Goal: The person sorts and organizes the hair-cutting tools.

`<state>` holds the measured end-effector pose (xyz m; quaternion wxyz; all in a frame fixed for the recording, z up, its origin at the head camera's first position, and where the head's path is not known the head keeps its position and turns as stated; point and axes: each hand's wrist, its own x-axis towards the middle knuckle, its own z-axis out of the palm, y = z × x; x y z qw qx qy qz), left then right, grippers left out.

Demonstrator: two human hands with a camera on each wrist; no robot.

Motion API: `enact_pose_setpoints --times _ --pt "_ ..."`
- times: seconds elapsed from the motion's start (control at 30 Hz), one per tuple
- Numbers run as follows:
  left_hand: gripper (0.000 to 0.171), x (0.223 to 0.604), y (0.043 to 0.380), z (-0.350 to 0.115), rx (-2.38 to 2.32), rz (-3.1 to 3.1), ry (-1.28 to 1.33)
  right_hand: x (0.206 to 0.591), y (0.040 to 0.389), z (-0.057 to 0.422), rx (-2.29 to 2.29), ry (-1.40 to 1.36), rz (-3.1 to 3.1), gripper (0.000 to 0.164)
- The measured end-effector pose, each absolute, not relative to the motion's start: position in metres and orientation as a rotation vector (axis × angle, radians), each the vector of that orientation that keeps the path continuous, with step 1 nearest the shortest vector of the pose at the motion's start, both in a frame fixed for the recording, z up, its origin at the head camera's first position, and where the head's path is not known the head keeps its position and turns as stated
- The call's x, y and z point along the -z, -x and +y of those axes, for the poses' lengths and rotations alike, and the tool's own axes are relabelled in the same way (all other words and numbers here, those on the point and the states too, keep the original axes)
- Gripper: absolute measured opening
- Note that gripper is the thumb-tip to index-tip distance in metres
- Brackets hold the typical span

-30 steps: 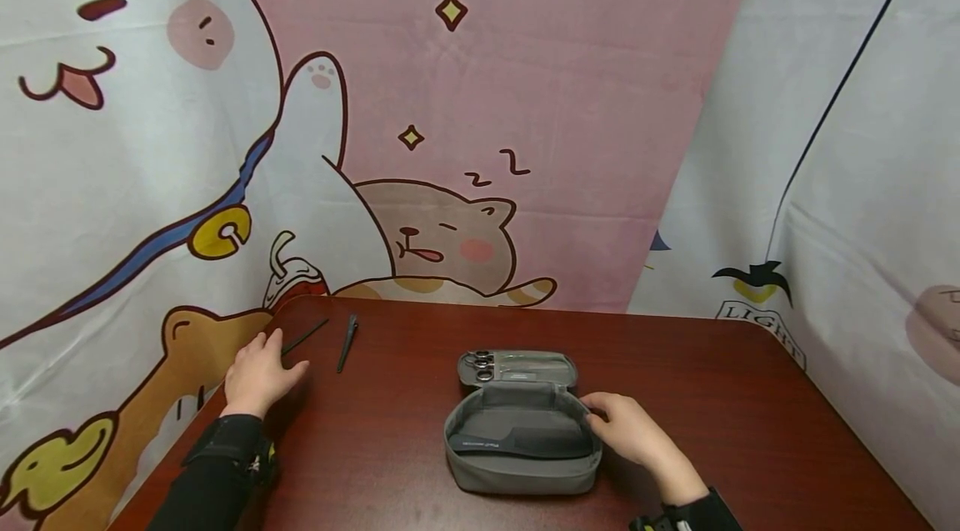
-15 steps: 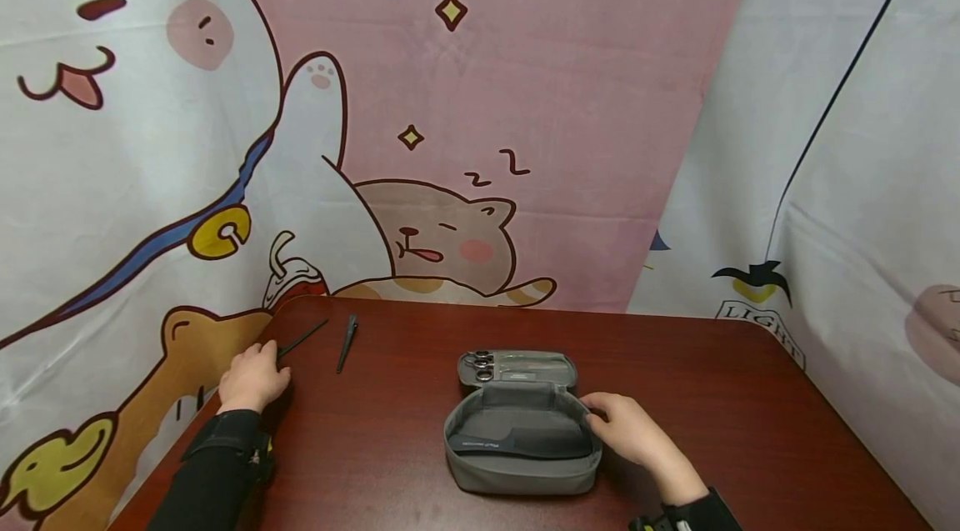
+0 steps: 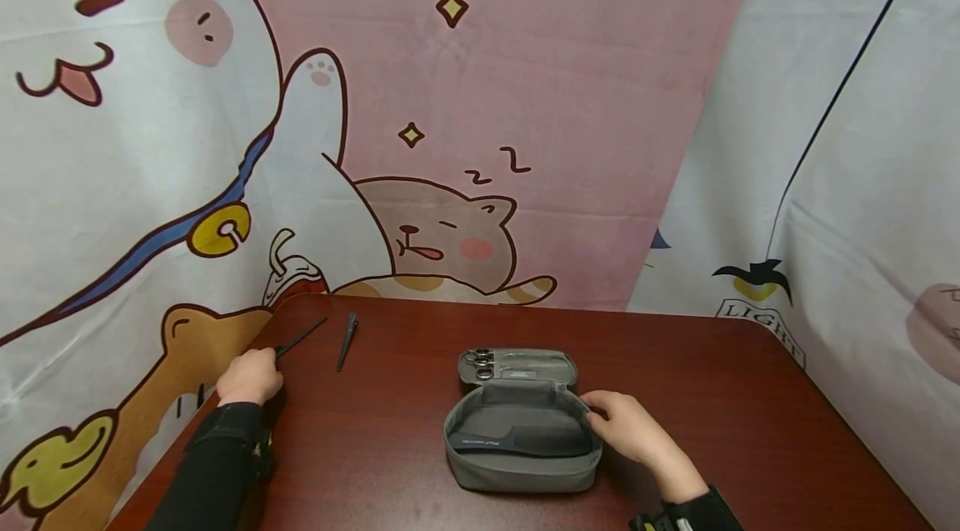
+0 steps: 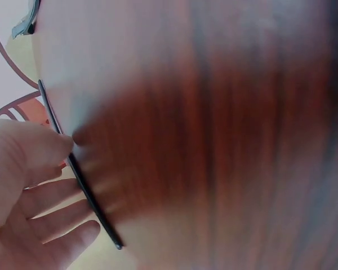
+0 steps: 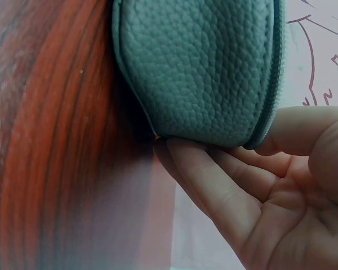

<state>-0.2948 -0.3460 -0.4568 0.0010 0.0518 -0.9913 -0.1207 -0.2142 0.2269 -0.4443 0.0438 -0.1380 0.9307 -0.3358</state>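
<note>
My left hand [image 3: 251,376] is at the table's left edge, with a thin black stick [image 4: 90,194] between thumb and fingers. The thumb tip lies over the stick in the left wrist view, and the other fingers reach behind it. A slim dark hair clip [image 3: 347,342] lies just to the right of the stick. My right hand [image 3: 628,426] holds the right side of an open grey zip case [image 3: 525,477]. Its thumb is at the zipped rim and its fingers are against the textured outer wall [image 5: 197,73]. Inside lies a dark comb-like tool [image 3: 525,441] with small lettering.
The case's lid [image 3: 566,364] is folded back, with ring-handled scissors [image 3: 480,363] at its left and a clear pocket [image 3: 521,364] beside them. The brown wooden table [image 3: 390,431] meets a printed cartoon cloth [image 3: 570,139] at the back and sides.
My left hand has drawn in slightly, and its spread fingers have closed in at the black stick. My right hand and the case have stayed where they were.
</note>
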Motion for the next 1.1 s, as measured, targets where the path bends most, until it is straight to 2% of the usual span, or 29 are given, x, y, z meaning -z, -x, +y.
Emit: enact_pose_setpoints --times 0.23,0.73,1.1 --pt "0.02 0.4521 0.2934 -0.3425 0.331 -3.088 -0.152 0.4446 0.2147 0.2273 1.026 0.426 2.843 0.019" --pt "0.014 0.4521 0.2974 -0.3407 0.31 -3.064 -0.119 0.4445 0.2141 0.2272 1.034 0.425 2.84 0.019" --pt "0.02 0.4488 0.2958 -0.3374 0.33 -3.023 -0.189 0.4448 0.214 0.2266 1.034 0.402 2.847 0.019"
